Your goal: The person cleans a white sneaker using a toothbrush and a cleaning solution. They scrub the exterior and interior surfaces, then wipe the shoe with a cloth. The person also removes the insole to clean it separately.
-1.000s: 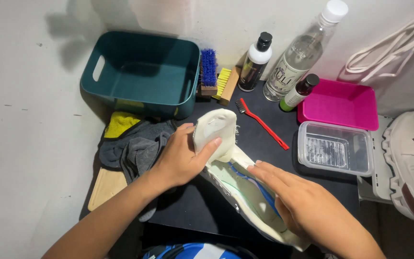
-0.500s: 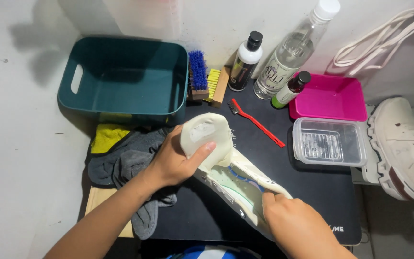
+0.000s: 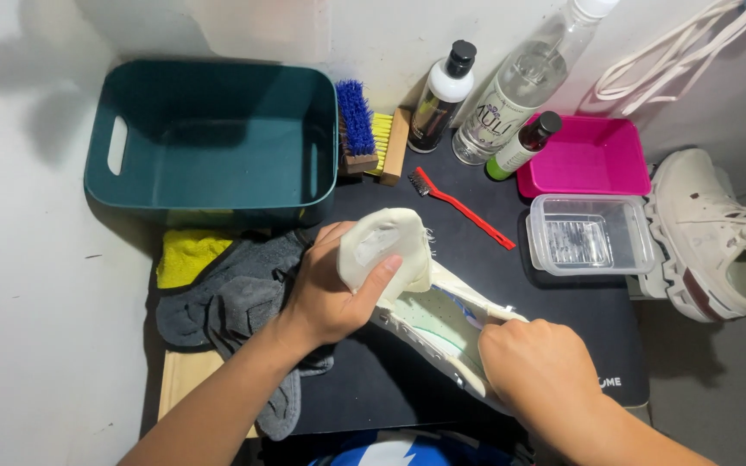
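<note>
While the black rubber mat [image 3: 563, 345] carries everything here, the big teal plastic tub [image 3: 209, 142] stands empty at its far left corner, well apart from the work. A second cream sneaker with a chunky sole [image 3: 718, 237] lies off the mat's right edge, and a pink plastic tray [image 3: 593, 155] and a clear lidded box [image 3: 593, 235] sit between it and the middle. Grey cloths [image 3: 235, 302] are heaped over a yellow one just left of the hands.

At the centre of the mat lies the cream mesh sneaker [image 3: 429, 324], opening turned up, pale green lining showing. The left hand [image 3: 330, 293] grips its raised tongue or heel end, thumb pressed across the pale fabric. The right hand [image 3: 537, 367] is clenched at the shoe's near rim, apparently pinching something inside; what it pinches is hidden.

To do this well, I judge the left grip should stay firm and low so the shoe does not twist, while the right pulls evenly along the shoe's length, not sideways against the thin upper. A red-handled small brush [image 3: 464, 207] lies just beyond, within reach.
</note>
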